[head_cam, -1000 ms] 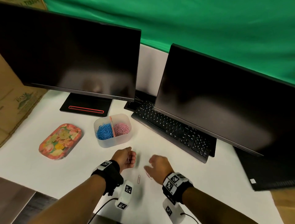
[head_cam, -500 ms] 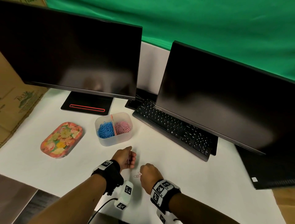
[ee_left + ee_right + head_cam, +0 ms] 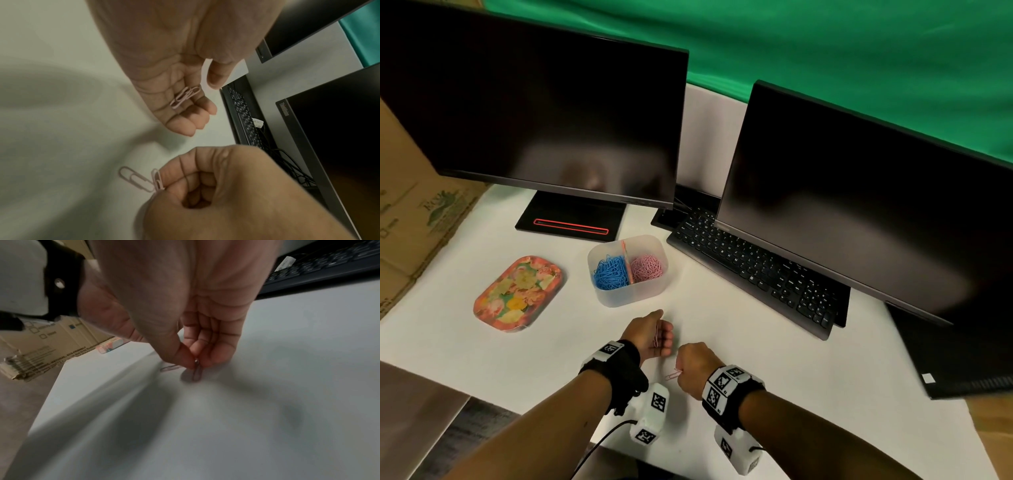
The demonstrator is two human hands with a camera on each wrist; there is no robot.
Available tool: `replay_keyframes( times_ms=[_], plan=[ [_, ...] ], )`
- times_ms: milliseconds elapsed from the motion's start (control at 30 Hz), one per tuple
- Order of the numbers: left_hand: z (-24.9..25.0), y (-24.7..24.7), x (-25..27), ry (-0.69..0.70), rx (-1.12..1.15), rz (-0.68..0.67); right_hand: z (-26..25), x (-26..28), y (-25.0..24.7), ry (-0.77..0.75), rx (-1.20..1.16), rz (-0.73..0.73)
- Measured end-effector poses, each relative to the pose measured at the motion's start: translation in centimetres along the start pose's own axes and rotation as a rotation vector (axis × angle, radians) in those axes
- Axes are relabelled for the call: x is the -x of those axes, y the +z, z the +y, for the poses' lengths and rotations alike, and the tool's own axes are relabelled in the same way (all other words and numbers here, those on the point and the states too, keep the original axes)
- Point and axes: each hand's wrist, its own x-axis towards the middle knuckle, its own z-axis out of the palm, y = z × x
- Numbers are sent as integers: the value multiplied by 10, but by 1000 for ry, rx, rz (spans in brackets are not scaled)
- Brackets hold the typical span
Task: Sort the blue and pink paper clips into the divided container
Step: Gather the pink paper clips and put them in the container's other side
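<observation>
Near table edge, my right hand (image 3: 216, 186) pinches pink clip (image 3: 157, 179); left hand (image 3: 174, 73) cupped, cradling pink clips (image 3: 185, 97). Light, springy, slippery wire; I'd pinch across loops.

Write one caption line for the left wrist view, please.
Left hand cups pink paper clips; right hand pinches one clip beside another on the white table.

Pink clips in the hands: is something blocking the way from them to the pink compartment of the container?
Nothing visible does. Bare white table lies between the left hand, right hand and the open-topped container.
</observation>
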Motion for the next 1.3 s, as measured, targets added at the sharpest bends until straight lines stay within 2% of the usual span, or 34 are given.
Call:
replay_keyframes(
  times_ms=[100,267,400,500,567,633,667,733,800,867,967,1067,1200,1300],
  plan=[
    [1,1,2,10,31,-3,9,2,-10,-24,-115,40],
    [3,9,7,15,92,-43,6,-2,-49,-94,-358,238],
    [2,17,9,36,193,-101,-9,-4,-63,-215,-438,236],
    [3,12,7,44,208,-72,0,2,-59,-257,-401,283],
    [2,2,5,32,159,-49,18,7,-50,-293,-212,299],
    [0,-5,3,26,37,-34,34,13,-35,-365,6,190],
    [-1,-7,3,62,-101,-37,40,16,-28,-398,99,125],
    [-8,-9,6,239,-625,-54,48,20,-15,-455,243,46],
    [-18,-7,13,411,-1146,-92,50,21,-9,-493,327,32],
    [-28,-7,20,490,-1391,-129,48,20,-8,-509,353,48],
    [-35,-9,21,545,-1481,-129,43,18,-10,-507,422,66],
    [-34,-5,17,529,-1528,-134,40,16,-7,-475,434,43],
    [-34,0,13,496,-1582,-117,36,14,-5,-365,277,17],
    [-29,-1,11,460,-1515,-109,33,14,-6,-321,227,-8]
  ],
)
